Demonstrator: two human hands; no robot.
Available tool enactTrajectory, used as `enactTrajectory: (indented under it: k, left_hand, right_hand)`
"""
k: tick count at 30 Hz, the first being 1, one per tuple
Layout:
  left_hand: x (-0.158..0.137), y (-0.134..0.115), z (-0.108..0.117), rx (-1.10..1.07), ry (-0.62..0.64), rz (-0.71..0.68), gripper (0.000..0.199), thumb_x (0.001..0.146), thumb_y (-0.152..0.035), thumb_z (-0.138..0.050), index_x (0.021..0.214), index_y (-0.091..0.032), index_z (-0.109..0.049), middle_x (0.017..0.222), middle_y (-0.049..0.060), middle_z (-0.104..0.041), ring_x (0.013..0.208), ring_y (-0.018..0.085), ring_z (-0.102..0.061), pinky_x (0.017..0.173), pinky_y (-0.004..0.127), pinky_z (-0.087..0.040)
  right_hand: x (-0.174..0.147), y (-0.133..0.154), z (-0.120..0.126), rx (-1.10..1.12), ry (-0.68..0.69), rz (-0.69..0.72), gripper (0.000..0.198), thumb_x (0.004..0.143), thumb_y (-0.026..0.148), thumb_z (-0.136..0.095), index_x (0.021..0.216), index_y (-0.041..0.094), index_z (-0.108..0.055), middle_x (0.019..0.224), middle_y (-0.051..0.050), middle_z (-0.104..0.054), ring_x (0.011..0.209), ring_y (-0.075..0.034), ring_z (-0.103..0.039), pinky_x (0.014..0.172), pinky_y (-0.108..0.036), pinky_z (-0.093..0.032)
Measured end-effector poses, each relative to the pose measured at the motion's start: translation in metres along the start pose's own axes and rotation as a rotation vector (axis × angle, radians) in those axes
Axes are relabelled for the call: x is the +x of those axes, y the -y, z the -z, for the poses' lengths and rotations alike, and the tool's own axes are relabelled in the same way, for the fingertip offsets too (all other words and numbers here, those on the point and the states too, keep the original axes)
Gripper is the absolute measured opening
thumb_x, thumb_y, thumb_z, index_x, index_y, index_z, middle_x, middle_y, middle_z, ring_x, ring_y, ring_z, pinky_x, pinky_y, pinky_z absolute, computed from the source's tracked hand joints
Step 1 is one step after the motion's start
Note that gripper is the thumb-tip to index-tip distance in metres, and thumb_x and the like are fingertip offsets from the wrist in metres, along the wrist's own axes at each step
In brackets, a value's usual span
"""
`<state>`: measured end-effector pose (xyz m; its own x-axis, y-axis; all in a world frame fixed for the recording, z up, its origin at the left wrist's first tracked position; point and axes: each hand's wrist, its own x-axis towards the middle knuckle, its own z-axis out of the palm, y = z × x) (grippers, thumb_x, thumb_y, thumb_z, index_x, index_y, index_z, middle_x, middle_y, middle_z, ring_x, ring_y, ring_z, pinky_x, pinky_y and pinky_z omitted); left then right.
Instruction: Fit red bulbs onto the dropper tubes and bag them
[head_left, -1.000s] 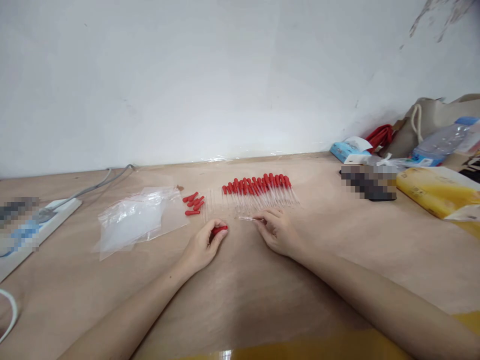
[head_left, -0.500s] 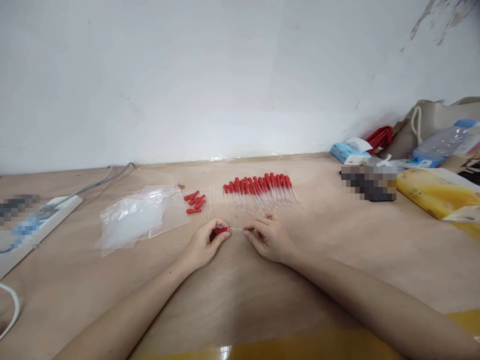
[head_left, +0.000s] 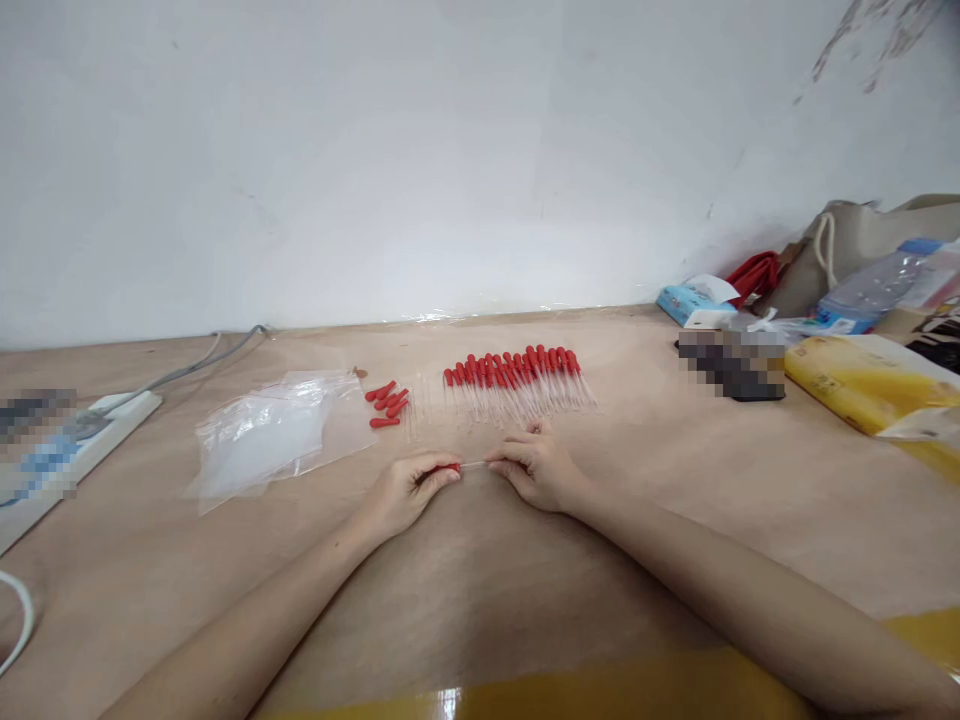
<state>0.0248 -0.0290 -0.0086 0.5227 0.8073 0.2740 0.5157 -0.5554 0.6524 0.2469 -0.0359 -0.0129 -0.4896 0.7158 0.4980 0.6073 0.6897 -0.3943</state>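
My left hand (head_left: 411,490) pinches a red rubber bulb (head_left: 454,467), mostly hidden by the fingers. From the bulb's mouth a thin clear dropper tube (head_left: 472,464) runs across to my right hand (head_left: 536,468), whose fingertips are closed on its other end. Just beyond the hands lie several loose red bulbs (head_left: 388,400), with a few bare clear tubes (head_left: 418,405) beside them. Farther right, a row of droppers (head_left: 517,375) with red bulbs lies on the table, bulbs toward the wall and thin tips toward me.
Clear plastic bags (head_left: 270,430) lie on the left, near a power strip (head_left: 112,430) with a grey cable. On the right are a blue tissue pack (head_left: 694,303), a blurred dark object (head_left: 731,370), a yellow packet (head_left: 862,380) and a plastic bottle (head_left: 874,290).
The fingers of my left hand have closed farther over the red bulb, so less of it shows. Both hands still hold the bulb and tube in line.
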Motion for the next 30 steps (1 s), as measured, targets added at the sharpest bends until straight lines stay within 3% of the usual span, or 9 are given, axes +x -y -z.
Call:
enactTrajectory:
  k: [9,24,27,30]
  left_hand:
    - [-0.001,-0.007,-0.001,0.109,0.008,-0.031,0.018,0.085,-0.030,-0.046,0.086,-0.018,-0.059,0.077,0.001,-0.060,0.068,0.011,-0.055,0.064,0.022,-0.044]
    - [0.000,-0.005,-0.001,0.158,0.050,-0.222,0.015,0.086,-0.026,-0.046,0.089,-0.018,-0.059,0.081,0.003,-0.060,0.072,0.012,-0.056,0.065,0.023,-0.044]
    - [0.003,-0.001,0.002,0.187,0.009,-0.310,0.015,0.085,-0.024,-0.049,0.094,-0.019,-0.060,0.082,0.003,-0.062,0.073,0.012,-0.056,0.067,0.024,-0.045]
    - [0.004,0.004,0.009,0.238,-0.123,-0.373,0.020,0.081,-0.026,-0.056,0.100,-0.021,-0.060,0.088,0.004,-0.063,0.082,0.015,-0.056,0.074,0.028,-0.046]
  right_hand:
    - [0.001,0.007,-0.004,-0.174,-0.013,0.038,0.021,0.083,0.020,-0.044,0.080,0.018,-0.064,0.068,-0.001,-0.061,0.058,-0.010,-0.043,0.067,-0.030,-0.020]
    - [0.005,0.014,-0.004,-0.141,0.132,0.006,0.023,0.084,0.020,-0.040,0.070,0.015,-0.059,0.066,-0.001,-0.062,0.057,-0.010,-0.043,0.068,-0.028,-0.021]
    - [0.007,0.018,0.005,-0.145,0.161,0.029,0.023,0.084,0.023,-0.042,0.076,0.017,-0.062,0.071,-0.002,-0.064,0.060,-0.011,-0.048,0.069,-0.029,-0.023]
    - [0.009,0.023,0.015,-0.137,0.205,0.017,0.018,0.079,0.022,-0.048,0.078,0.020,-0.065,0.069,-0.001,-0.065,0.065,-0.013,-0.052,0.070,-0.029,-0.025]
